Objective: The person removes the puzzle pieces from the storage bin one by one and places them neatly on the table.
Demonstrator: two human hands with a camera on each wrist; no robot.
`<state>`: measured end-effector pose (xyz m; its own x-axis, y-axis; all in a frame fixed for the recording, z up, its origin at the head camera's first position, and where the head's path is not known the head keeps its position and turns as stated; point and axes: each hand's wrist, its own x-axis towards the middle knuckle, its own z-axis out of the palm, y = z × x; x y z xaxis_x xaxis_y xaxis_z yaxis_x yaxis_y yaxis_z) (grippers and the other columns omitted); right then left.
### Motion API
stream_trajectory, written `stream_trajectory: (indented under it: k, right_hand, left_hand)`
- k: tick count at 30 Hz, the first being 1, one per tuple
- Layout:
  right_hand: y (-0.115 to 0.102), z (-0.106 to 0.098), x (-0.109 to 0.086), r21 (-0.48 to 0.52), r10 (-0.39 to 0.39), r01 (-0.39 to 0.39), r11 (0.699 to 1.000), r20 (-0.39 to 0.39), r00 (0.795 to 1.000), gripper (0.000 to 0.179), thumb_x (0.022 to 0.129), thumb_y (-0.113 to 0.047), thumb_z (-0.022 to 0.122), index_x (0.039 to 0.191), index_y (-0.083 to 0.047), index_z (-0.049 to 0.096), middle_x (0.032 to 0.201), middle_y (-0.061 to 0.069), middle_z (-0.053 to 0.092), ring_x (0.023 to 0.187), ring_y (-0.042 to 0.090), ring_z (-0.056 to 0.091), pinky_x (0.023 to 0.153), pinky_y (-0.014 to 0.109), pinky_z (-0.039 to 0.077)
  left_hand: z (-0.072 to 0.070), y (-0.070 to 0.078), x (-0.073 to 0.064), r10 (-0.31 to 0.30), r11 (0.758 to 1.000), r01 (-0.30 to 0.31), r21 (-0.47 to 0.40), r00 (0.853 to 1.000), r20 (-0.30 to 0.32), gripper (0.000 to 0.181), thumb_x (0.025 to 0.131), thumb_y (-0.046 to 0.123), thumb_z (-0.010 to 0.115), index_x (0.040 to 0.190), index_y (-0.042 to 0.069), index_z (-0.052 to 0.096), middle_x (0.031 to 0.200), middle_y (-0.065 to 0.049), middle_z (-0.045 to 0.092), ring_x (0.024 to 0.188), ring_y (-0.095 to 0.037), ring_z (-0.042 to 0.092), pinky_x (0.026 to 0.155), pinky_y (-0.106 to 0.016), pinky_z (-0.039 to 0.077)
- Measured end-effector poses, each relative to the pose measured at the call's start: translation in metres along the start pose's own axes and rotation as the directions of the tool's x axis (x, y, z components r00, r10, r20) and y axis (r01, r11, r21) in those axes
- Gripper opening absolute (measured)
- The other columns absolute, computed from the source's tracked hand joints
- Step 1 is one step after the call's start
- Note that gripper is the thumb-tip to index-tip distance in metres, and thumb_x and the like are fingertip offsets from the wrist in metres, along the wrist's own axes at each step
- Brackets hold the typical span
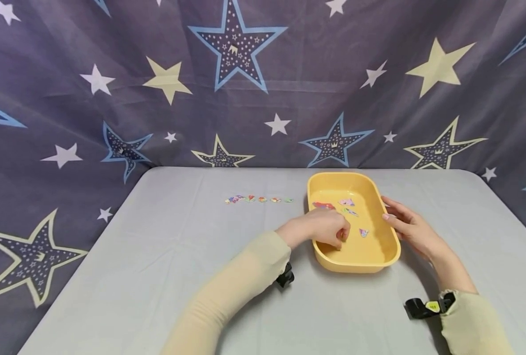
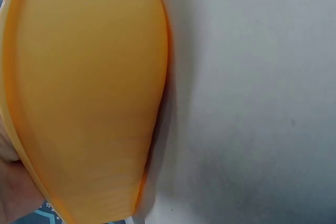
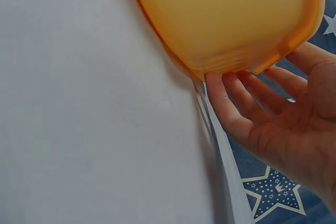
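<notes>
A yellow plastic tray [image 1: 356,268] stands on the table toward the right, with several small colourful cutouts on its floor. Among them are a red piece [image 1: 323,205], a pink piece [image 1: 346,202] and a purple-blue piece [image 1: 364,232]. My left hand [image 1: 322,227] reaches over the near left rim into the tray, fingers curled down at its floor; whether they pinch a cutout I cannot tell. At the right side, my right hand [image 1: 415,231] holds the tray, thumb at the rim. Its fingers [image 3: 247,95] lie against the outer wall in the right wrist view.
Left of the tray, several small cutouts [image 1: 262,199] lie in a row on the pale table cover [image 1: 156,256]. A dark curtain with stars [image 1: 280,98] hangs behind the table. Black straps [image 1: 427,308] with cameras sit on both wrists.
</notes>
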<state>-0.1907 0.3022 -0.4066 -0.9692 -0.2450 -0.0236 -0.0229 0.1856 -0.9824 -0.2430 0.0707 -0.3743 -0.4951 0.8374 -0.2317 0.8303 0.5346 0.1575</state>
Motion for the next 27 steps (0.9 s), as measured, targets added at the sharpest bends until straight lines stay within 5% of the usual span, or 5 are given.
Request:
stream_trajectory:
  k: [12,27]
  right_hand:
    - [-0.001,0.0022,-0.0004,-0.034,0.014,-0.014,0.999,-0.008,1.0,0.062,0.095,-0.021,0.046,0.144,-0.003,0.015,0.113,-0.01,0.048,0.093,0.001,0.058,0.071,0.022,0.051]
    - [-0.0009,0.0005,-0.0007,-0.065,0.028,-0.03,0.997,-0.017,0.999,0.062,0.095,-0.024,0.046,0.145,-0.004,0.015,0.113,-0.012,0.047,0.094,-0.001,0.057,0.072,0.022,0.051]
  left_hand:
    - [0.0017,0.0036,0.0006,-0.096,0.995,0.096,0.003,0.992,0.083,0.015,0.076,0.03,0.072,0.084,0.025,0.06,0.08,0.014,0.055,0.078,-0.005,0.049,0.065,-0.02,0.038]
    - [0.0032,0.0014,0.0018,-0.076,0.997,0.076,0.007,0.997,0.009,0.016,0.077,0.037,0.07,0.081,0.025,0.06,0.077,0.014,0.054,0.072,-0.004,0.05,0.06,-0.02,0.036]
